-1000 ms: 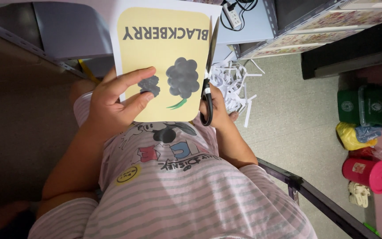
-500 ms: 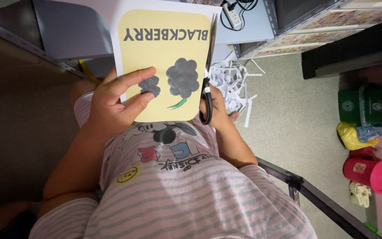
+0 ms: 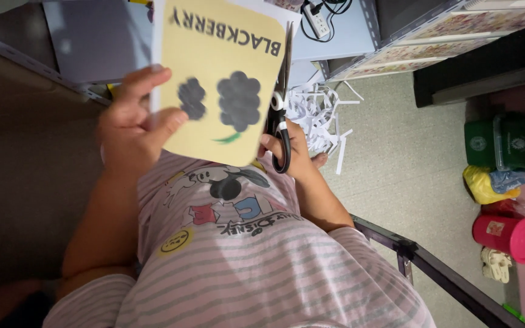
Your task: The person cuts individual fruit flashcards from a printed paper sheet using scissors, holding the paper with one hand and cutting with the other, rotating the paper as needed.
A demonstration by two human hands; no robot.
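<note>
Your left hand pinches the yellow card, now higher toward frame top than before (slightly blurred). Your right hand grips black scissors along the card's right edge, paper scraps beyond.

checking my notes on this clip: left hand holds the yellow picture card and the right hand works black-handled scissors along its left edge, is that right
Not quite. The head view shows the scissors running along the card's right edge, not its left. The rest holds: the left hand grips the yellow picture card on its left side, and the right hand holds the black-handled scissors.
</note>
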